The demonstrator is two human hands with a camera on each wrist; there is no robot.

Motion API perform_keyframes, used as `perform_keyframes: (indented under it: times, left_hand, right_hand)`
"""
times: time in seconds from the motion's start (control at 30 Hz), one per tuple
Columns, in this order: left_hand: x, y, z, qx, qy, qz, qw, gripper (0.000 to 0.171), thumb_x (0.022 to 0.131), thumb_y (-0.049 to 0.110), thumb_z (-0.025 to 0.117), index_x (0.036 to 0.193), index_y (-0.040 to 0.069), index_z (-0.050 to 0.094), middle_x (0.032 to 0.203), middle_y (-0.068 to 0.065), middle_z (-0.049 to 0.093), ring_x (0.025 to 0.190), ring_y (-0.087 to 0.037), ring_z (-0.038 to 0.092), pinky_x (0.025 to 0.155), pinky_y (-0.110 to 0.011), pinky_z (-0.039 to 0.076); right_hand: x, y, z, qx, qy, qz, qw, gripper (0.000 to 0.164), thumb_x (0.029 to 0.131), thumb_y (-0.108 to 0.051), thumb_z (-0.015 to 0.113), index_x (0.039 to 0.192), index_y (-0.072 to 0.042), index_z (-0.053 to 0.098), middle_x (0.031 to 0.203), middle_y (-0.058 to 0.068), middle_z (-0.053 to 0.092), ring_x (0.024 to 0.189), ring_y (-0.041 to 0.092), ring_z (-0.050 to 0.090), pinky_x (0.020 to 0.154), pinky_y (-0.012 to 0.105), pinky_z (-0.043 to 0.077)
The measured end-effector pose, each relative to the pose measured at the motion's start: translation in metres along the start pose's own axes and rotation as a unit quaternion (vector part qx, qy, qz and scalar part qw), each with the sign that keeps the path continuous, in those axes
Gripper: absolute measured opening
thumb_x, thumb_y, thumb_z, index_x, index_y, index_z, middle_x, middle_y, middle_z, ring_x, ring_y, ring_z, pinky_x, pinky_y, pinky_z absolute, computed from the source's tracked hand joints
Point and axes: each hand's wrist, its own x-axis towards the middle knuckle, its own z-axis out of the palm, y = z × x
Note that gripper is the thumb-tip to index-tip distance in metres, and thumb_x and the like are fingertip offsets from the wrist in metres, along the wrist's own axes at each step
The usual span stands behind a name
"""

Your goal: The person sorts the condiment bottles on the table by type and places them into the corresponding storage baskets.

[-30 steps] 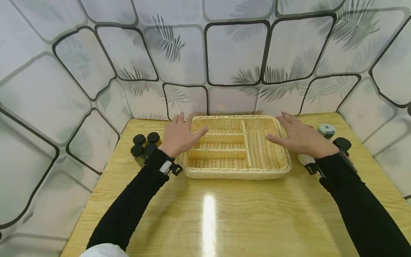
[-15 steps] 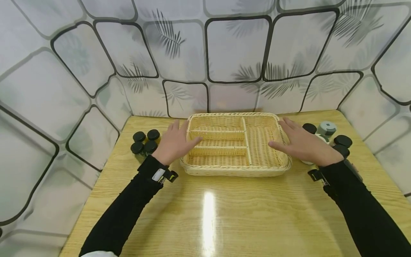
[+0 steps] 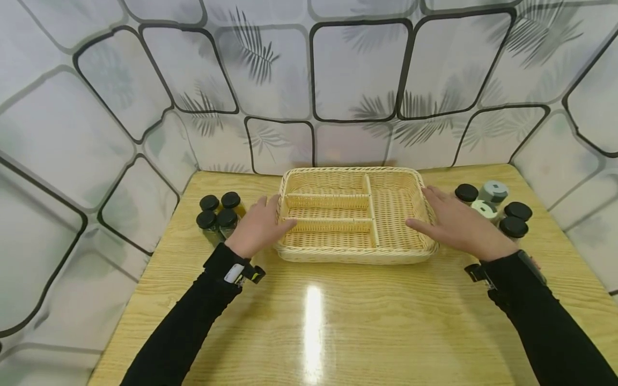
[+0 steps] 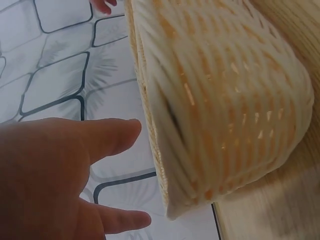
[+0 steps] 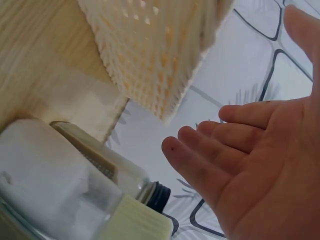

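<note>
A pale woven basket [image 3: 354, 256], split by dividers into compartments, lies flat at the back of the table. My left hand [image 3: 257, 225] is at its left end, fingers extended and thumb over the rim in the head view. From the left wrist, the thumb [image 4: 117, 137] shows a gap to the basket's wall [image 4: 225, 110]. My right hand [image 3: 461, 225] is at the right end, its thumb reaching over the rim. In the right wrist view its fingers [image 5: 215, 150] are spread loosely, apart from the basket [image 5: 150, 50]. Neither hand holds anything.
Several black-lidded jars [image 3: 210, 220] stand beside my left hand. On the right is a group of containers with black lids [image 3: 514, 228], a grey-green lid [image 3: 494, 190] and a pale green lid [image 3: 484, 209]. A patterned cloth [image 3: 357, 69] walls the table's back and sides.
My left hand has drawn left and nearer to me, off the basket's inside. The right hand has lowered slightly, uncovering more of the right-hand containers. The basket stays in nearly the same place.
</note>
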Motion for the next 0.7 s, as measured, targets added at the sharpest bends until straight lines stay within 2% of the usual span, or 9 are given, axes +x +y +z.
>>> perform_keyframes:
  times: [0.13,0.23,0.43,0.7]
  left_hand:
    - [0.0,-0.001,0.004,-0.007,0.004,-0.002,1.0,0.088,0.097,0.053,0.056,0.159,0.0,0.022,0.159,-0.033,0.027,0.144,-0.049,0.033,0.113,-0.062,0.037]
    - [0.0,-0.003,0.009,-0.01,0.005,-0.004,0.9999,0.087,0.098,0.051,0.056,0.159,-0.001,0.021,0.16,-0.033,0.023,0.144,-0.05,0.032,0.113,-0.062,0.037]
    - [0.0,-0.005,0.016,-0.006,0.006,-0.003,1.0,0.088,0.098,0.049,0.057,0.158,-0.003,0.02,0.159,-0.034,0.024,0.142,-0.051,0.035,0.112,-0.061,0.039]
    - [0.0,-0.005,0.023,-0.002,0.018,-0.004,0.9998,0.09,0.098,0.047,0.058,0.155,-0.011,0.019,0.155,-0.035,0.03,0.137,-0.049,0.043,0.11,-0.057,0.042]
  right_hand:
    - [-0.002,0.001,0.005,0.006,0.006,0.001,1.0,0.101,0.095,-0.072,0.041,0.16,0.001,0.014,0.162,0.032,0.018,0.147,0.053,0.02,0.117,0.064,0.024]
    - [-0.003,0.002,0.009,-0.012,0.024,-0.005,1.0,0.094,0.099,-0.064,0.043,0.159,0.004,0.018,0.159,0.033,0.024,0.143,0.053,0.028,0.115,0.063,0.03]
    - [-0.002,0.003,0.015,-0.054,0.064,-0.015,0.996,0.081,0.102,-0.052,0.05,0.153,0.008,0.029,0.146,0.037,0.042,0.127,0.054,0.048,0.095,0.062,0.048]
    - [-0.002,0.005,0.025,-0.069,0.076,-0.007,0.995,0.072,0.102,-0.037,0.055,0.15,0.011,0.032,0.138,0.039,0.049,0.119,0.053,0.055,0.086,0.062,0.052]
